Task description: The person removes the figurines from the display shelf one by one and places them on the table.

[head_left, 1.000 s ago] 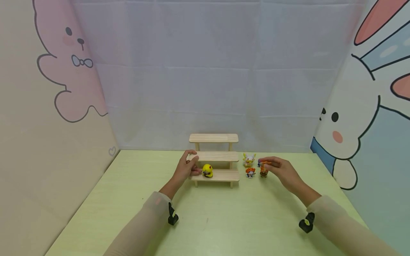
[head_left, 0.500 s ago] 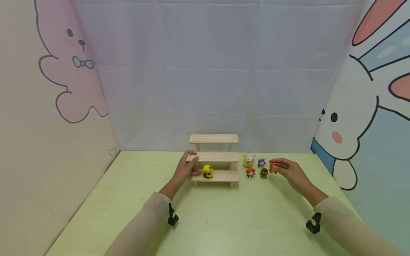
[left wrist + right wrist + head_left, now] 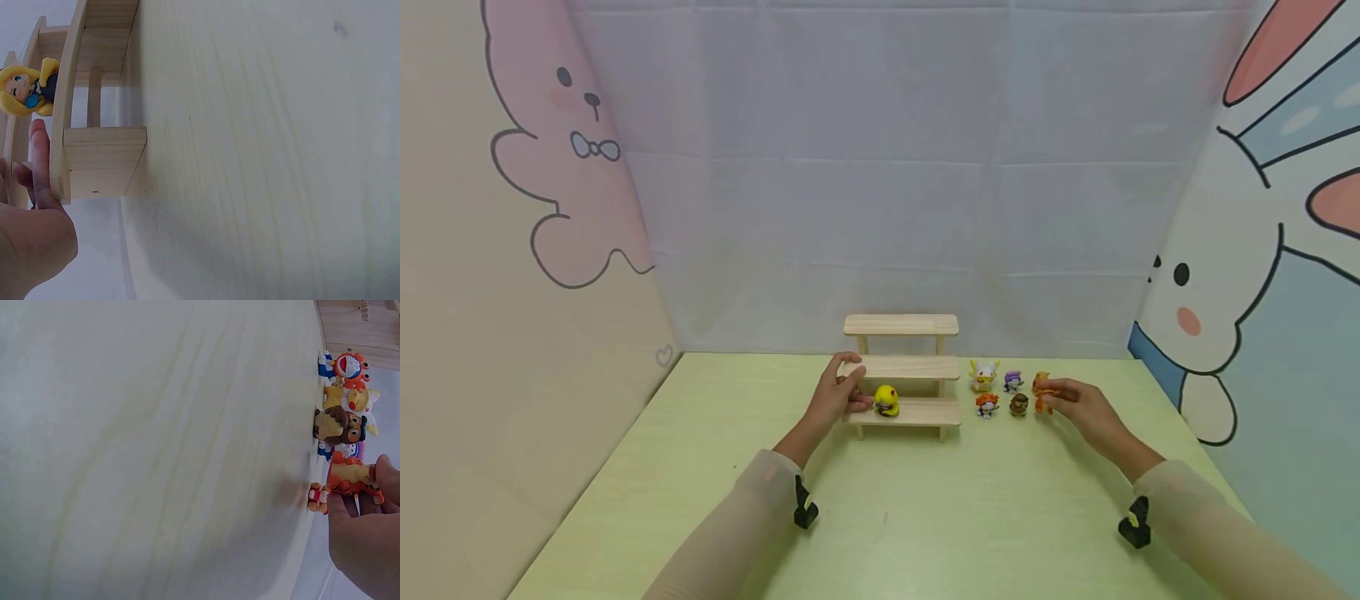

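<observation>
My left hand (image 3: 837, 390) grips the left end of a three-tier wooden display stand (image 3: 917, 367), with fingers at the middle and lowest shelves. Beside its fingertips, a yellow-haired figurine (image 3: 886, 401) sits on the lowest shelf; the left wrist view shows its blue-eyed face and dark clothes. To the right of the stand, my right hand (image 3: 1084, 410) pinches an orange tiger figurine (image 3: 350, 475) between thumb and fingers, low over the table. A small red-and-orange figurine (image 3: 319, 497) stands close behind it, partly hidden by the hand in the head view.
Between stand and right hand are a white-and-yellow figurine (image 3: 982, 377), a purple-topped one (image 3: 1013, 382), an orange-hooded one (image 3: 987, 406) and a brown owl figurine (image 3: 1018, 405). A pale wall sheet (image 3: 820, 208) rises behind the table (image 3: 880, 517).
My right hand has carried the tiger figurine rightward, away from the owl, then slightly lower. The purple-topped figurine, owl and another orange figurine came into view. My left hand stays on the stand.
</observation>
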Tool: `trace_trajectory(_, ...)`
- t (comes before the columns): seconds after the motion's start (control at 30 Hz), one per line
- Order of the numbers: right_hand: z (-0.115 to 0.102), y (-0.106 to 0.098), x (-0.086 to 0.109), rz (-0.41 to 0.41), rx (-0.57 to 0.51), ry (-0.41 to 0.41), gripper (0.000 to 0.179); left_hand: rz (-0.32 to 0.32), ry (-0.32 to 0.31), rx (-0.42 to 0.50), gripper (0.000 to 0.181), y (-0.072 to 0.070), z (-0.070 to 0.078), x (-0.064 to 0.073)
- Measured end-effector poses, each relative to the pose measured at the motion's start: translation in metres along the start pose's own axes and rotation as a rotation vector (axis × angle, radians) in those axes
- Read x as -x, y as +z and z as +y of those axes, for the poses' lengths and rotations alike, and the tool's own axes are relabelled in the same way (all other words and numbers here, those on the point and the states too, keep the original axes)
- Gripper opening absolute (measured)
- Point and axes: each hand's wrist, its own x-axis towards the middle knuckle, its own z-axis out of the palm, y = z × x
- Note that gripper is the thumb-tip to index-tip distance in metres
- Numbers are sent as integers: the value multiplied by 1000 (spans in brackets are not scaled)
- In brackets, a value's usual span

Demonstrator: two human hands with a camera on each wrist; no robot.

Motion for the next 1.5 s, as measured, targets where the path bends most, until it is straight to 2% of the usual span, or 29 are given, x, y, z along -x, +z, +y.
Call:
trace_trajectory(0.13, 2, 0, -1, -7, 26, 18, 42, 2, 1, -1, 33, 0, 0, 0)
trace_trajectory(0.3, 6, 1, -1, -20, 9, 36, 43, -6, 9, -11, 35, 0, 0, -1)
trace_trajectory(1.0, 9, 1, 1, -35, 5, 18, 40, -12, 11, -19, 35, 0, 0, -1)
trace_trajectory(1.27, 5, -2, 3, -18, 56, 9, 44, -4, 6, -15, 35, 0, 0, -1)
trace_trajectory(1.5, -4, -5, 3, -9, 32, -1, 47, 4, 0, -10, 37, 1, 1, 1)
